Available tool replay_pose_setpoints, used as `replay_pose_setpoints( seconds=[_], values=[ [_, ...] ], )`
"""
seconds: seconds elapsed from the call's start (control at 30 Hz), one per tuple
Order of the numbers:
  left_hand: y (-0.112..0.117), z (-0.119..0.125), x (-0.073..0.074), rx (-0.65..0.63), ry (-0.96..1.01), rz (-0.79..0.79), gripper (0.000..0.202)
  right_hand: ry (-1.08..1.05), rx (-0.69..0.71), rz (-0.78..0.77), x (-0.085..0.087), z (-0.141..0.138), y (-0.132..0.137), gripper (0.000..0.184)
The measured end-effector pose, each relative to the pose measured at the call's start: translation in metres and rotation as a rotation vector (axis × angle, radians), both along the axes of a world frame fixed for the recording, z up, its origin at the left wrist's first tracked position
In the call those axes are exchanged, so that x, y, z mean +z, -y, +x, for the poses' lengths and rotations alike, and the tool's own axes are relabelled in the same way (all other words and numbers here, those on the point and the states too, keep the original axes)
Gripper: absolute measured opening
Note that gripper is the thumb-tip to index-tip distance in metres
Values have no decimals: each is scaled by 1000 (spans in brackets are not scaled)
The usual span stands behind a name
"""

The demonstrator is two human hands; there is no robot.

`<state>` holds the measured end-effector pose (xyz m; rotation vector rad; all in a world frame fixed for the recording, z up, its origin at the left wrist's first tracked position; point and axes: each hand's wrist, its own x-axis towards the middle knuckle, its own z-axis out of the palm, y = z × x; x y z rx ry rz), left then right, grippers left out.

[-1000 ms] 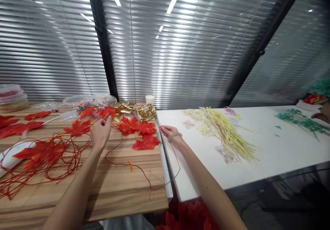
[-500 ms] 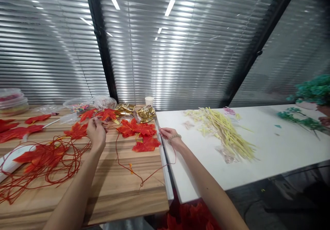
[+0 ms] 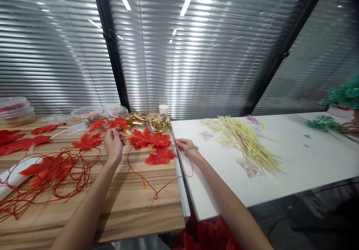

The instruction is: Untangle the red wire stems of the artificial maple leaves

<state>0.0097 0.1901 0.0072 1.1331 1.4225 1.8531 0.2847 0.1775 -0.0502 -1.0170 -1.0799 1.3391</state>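
My left hand is closed in a pinch on a thin red cord, above the wooden table and left of a cluster of red-orange fabric maple leaves. My right hand, with a beaded bracelet at the wrist, pinches the cord near the seam between the tables. Between both hands, a slack loop of red cord hangs toward the front, crossing itself near its lowest part. A small orange piece sits along that loop. To the left lies a tangled heap of red cord over another leaf.
Gold foil packets, a paper cup and plastic tubs line the back. A white glue gun lies at left. Yellow stems cover part of the white table. Another person's hand is at far right.
My left hand has moved a little to the right, nearer the leaf cluster. My right hand stays nearly in place. At far right, the other person's hand has come further into view by the green sprig.
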Motion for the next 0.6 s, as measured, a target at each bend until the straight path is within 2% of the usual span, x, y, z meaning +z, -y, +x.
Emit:
replay_pose_setpoints(
  seconds=[0.3, 0.5, 0.6],
  values=[
    [4, 9, 4, -130, 174, -14, 16, -3, 9, 2, 1, 0, 1, 30],
    [2, 7, 7, -242, 373, -127, 9, -35, 12, -2, 4, 1, 3, 31],
    [1, 8, 7, -279, 438, -223, 15, -52, 8, -7, 5, 2, 3, 31]
  ],
)
